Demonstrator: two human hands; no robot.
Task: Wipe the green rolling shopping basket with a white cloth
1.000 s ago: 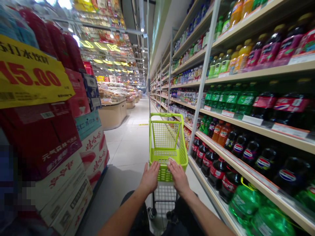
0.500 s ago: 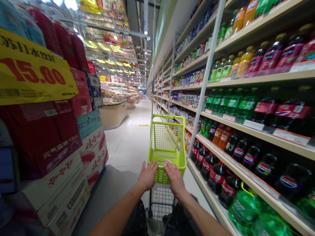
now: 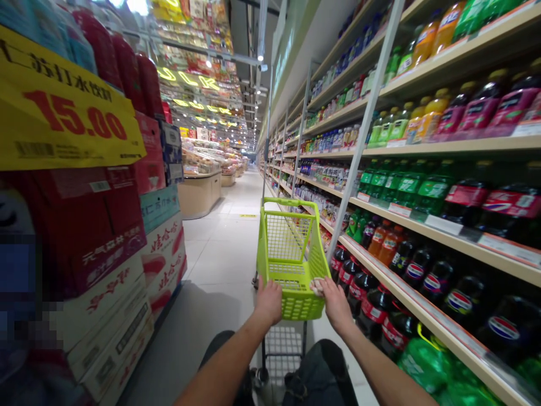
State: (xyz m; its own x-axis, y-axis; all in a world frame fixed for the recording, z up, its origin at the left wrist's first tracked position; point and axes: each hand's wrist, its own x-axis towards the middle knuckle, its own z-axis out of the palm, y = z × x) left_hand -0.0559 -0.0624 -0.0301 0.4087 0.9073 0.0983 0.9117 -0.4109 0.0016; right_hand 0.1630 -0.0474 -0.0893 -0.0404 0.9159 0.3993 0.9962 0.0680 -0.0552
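Note:
In the head view, a lime-green shopping cart [image 3: 291, 273] with a plastic basket stands right in front of me, and its basket holds no goods. My left hand [image 3: 269, 299] is closed round the near left corner of the basket rim. At the near right corner is my right hand [image 3: 337, 303], its fingers closed on a crumpled whitish wad [image 3: 317, 286] that looks like tissue or cloth and rests against the rim. Below the basket, my knees are on both sides of the lower wire rack [image 3: 284, 341].
Drink shelves [image 3: 422, 223] full of bottles run along my right, close to the cart. To my left rise stacked drink cartons [image 3: 114, 316] under a yellow price sign [image 3: 71, 113]. A tiled aisle [image 3: 224, 242] leads ahead past a rounded display counter [image 3: 200, 194].
My right hand has moved right along the rim to the corner with the wad. My left hand, flatter before, is now wrapped round the left corner. The view has shifted slightly.

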